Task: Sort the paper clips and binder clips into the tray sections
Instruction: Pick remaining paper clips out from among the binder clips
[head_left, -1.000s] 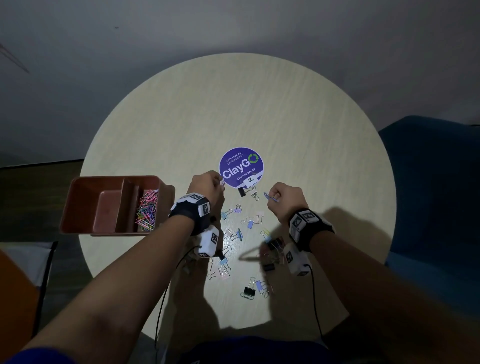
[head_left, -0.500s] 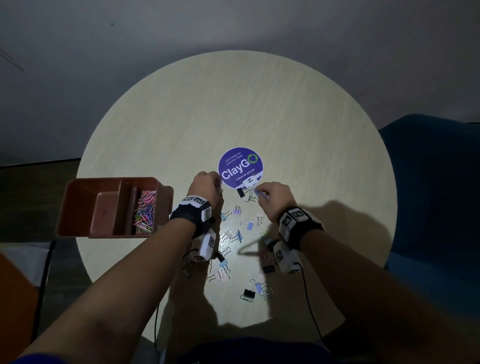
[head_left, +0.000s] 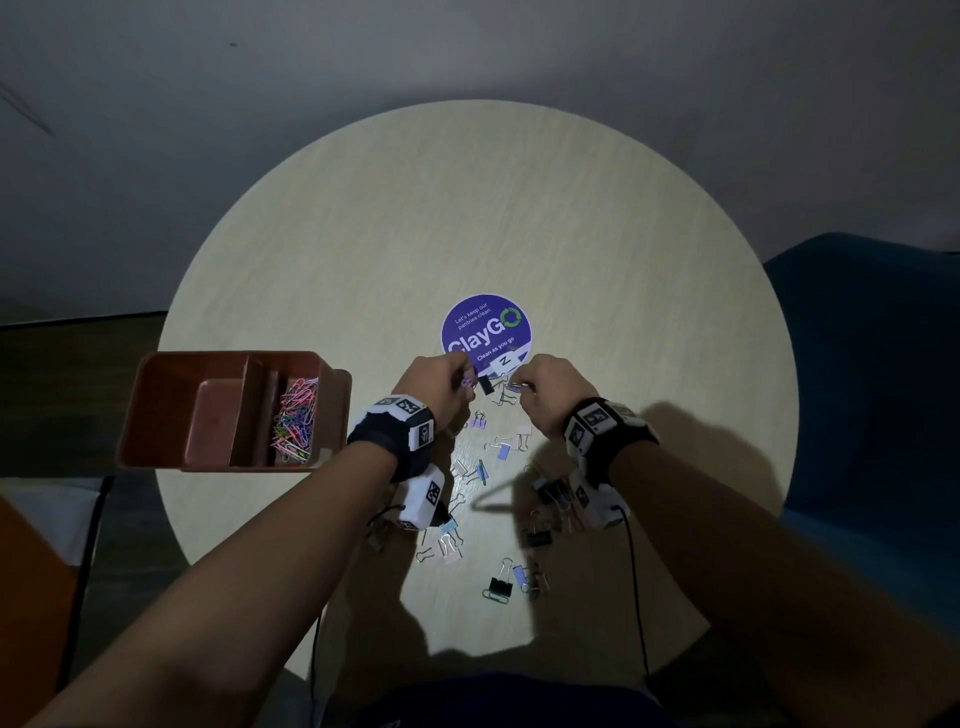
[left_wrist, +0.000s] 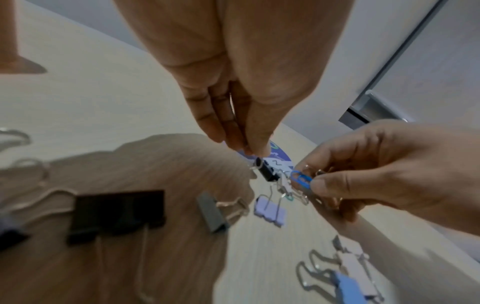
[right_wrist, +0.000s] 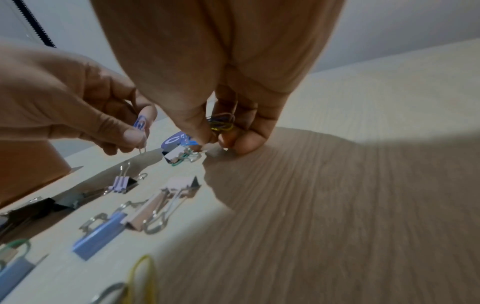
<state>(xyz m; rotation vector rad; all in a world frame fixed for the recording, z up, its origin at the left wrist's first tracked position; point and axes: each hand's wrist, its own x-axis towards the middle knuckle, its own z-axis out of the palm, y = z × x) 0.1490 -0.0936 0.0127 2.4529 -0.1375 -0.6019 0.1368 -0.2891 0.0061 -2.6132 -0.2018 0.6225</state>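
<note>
A brown tray (head_left: 156, 415) stands at the table's left edge, with coloured paper clips (head_left: 296, 418) in its right section and its wide left section bare. Several binder clips (head_left: 503, 451) lie scattered between my wrists. My left hand (head_left: 464, 382) pinches a purple-blue paper clip (right_wrist: 140, 123) at its fingertips. My right hand (head_left: 519, 387) pinches a blue paper clip (left_wrist: 300, 179) and keeps a small bunch of paper clips (right_wrist: 221, 123) curled in its fingers. A small black binder clip (left_wrist: 265, 171) lies on the table just below both hands.
A round purple ClayGo sticker (head_left: 487, 332) lies on the pale round table (head_left: 571, 234) just beyond the hands. A blue chair (head_left: 872, 374) stands to the right. Camera cables (head_left: 636, 582) hang from my wrists over the near table edge.
My right hand has moved left and forward with its blue paper clip, ending close to my left hand by the black binder clip. My left hand has barely shifted.
</note>
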